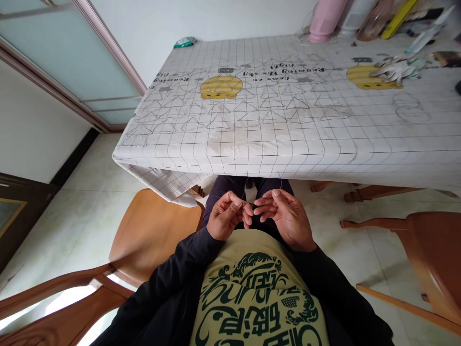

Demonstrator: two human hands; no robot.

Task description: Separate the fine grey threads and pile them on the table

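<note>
Both hands are raised over the lap, just below the table's front edge. A thin wire (246,188) is pinched between the thumb and forefinger of my left hand (230,215); its upper part rises toward the table edge. My right hand (286,216) is close beside it, thumb pressed to forefinger, with a thin wire end (281,181) sticking up from the pinch. Its other fingers point toward my left hand. Whether the two wire ends belong to one piece is hidden by the fingers.
The cloth-covered table (216,144) lies ahead, bearing thin bent wire shapes (272,115), white gloves (398,69), a green packet (185,42) and a pink bottle (326,19). Wooden chairs stand left (154,235) and right (435,259).
</note>
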